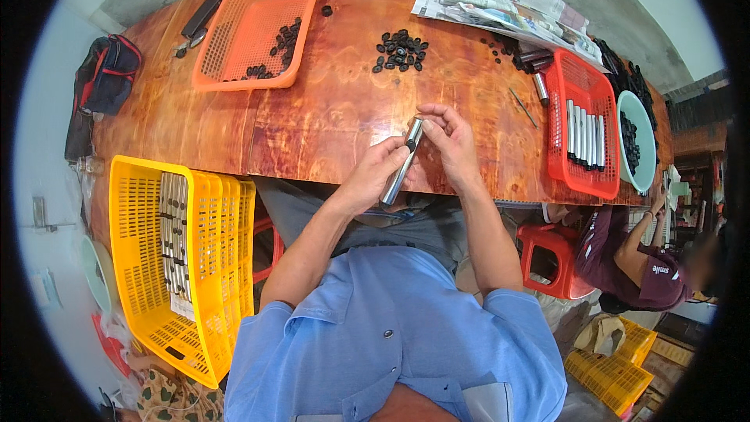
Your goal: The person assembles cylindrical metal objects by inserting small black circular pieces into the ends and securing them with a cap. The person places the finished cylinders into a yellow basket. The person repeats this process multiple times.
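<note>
A shiny metal tube (400, 172) with a black piece on its side is held slantwise over the table's front edge. My left hand (373, 172) wraps round its middle, thumb on top. At the tube's upper end, the fingers of my right hand (449, 141) are closed in a pinch. Whether a small part sits between those fingertips is hidden. Beyond my hands lies a pile of small black caps (401, 51) on the glossy wooden table (328, 125).
An orange basket (226, 27) with black caps stands far left. At right are a red basket (556, 125) of metal tubes and a light green bowl (644, 133) of black parts. A yellow crate (207, 266) holding tubes is at my left. Another person (637, 258) sits at right.
</note>
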Tool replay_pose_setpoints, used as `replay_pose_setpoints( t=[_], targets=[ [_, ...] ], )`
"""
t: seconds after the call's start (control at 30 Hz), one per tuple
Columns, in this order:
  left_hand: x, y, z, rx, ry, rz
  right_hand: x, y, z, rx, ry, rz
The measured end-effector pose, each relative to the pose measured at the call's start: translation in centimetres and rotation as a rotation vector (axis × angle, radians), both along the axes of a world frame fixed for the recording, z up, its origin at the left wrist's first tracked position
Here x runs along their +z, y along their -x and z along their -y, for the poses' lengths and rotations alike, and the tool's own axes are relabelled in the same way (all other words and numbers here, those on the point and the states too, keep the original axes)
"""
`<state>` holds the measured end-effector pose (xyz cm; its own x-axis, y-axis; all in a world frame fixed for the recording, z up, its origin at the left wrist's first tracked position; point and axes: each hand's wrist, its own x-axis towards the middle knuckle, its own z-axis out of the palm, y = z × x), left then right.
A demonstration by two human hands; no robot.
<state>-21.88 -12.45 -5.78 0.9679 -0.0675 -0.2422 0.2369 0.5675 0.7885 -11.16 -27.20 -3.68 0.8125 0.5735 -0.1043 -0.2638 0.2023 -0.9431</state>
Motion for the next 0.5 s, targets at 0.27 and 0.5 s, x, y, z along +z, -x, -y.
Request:
replay_pose_setpoints(
  t=[0.27, 0.5],
  targets=[
    [0.1, -2.8, -1.3, 0.133, -0.947, 0.36, 0.0, -2.4, 0.5, 0.0, 0.168, 0.188],
    [-1.4, -6.3, -3.1, 0.196, -1.603, 0.639, -0.8, -6.0, 0.0, -0.032, 0.495, 0.378]
  ],
)
